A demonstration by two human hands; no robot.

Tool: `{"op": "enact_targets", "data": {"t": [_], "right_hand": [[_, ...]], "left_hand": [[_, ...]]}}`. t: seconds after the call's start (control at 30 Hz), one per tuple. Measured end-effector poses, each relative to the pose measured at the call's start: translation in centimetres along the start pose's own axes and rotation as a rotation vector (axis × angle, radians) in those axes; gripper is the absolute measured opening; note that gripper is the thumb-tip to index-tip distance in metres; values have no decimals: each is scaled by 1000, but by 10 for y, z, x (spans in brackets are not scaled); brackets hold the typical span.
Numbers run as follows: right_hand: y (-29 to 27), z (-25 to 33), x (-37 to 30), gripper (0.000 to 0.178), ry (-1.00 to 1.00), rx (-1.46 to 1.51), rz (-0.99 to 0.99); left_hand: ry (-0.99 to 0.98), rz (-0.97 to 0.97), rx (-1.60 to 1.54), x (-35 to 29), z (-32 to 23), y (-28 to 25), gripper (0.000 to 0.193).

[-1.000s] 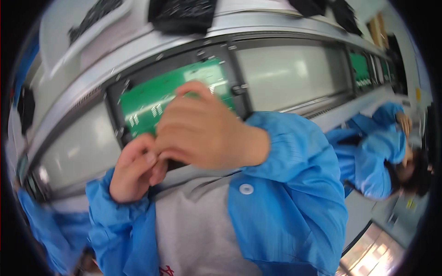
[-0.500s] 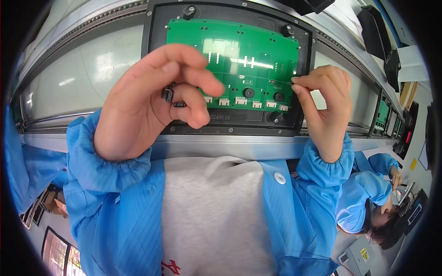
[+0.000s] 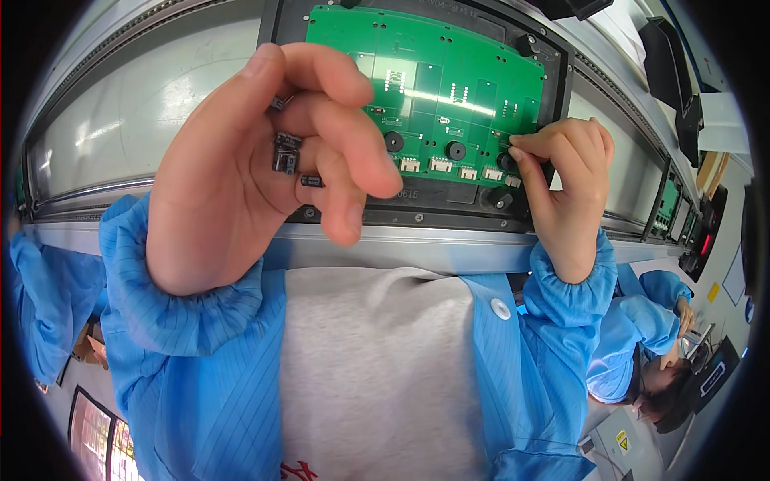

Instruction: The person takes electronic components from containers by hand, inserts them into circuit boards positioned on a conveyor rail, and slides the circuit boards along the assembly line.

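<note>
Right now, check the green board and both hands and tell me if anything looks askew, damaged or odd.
Nothing stands out. The green circuit board sits square in its black tray with no visible damage. The left hand cups several small black components; the right hand pinches at the board's lower right corner.

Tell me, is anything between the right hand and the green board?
Nothing visible is. The right hand already has its fingertips on a small black part at the green board's lower right edge. The left hand is apart, cupping small black parts.
</note>
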State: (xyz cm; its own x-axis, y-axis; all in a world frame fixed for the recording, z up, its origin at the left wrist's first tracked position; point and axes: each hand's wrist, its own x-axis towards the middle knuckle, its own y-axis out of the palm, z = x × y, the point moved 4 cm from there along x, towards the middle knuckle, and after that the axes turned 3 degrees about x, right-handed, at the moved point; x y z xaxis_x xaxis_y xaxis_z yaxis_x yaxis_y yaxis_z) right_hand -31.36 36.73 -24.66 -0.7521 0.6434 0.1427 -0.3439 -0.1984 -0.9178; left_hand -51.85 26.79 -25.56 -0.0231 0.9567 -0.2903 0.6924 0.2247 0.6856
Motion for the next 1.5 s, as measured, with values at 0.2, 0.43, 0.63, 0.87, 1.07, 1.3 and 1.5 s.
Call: {"op": "enact_targets", "data": {"t": [0.2,0.43,0.63,0.87,1.07,1.3,1.5], "right_hand": [[-2,3,3,10,-15,-65,33],[-5,7,8,11,-61,-161,94],[-11,17,17,13,-147,-228,149],[-25,13,19,15,27,-139,61],[-3,79,39,17,-244,159,-18],[16,86,35,15,-258,168,-51],[20,86,36,14,-229,167,-35]], "left_hand": [[-8,-3,73,-1,-1,2,36],[-66,-9,92,0,0,3,40],[-118,43,-5,1,0,-4,44],[-219,-49,-105,5,3,3,51],[-219,3,-210,2,12,0,56],[-168,49,-181,2,15,5,58],[-175,24,-162,4,14,5,57]]}}
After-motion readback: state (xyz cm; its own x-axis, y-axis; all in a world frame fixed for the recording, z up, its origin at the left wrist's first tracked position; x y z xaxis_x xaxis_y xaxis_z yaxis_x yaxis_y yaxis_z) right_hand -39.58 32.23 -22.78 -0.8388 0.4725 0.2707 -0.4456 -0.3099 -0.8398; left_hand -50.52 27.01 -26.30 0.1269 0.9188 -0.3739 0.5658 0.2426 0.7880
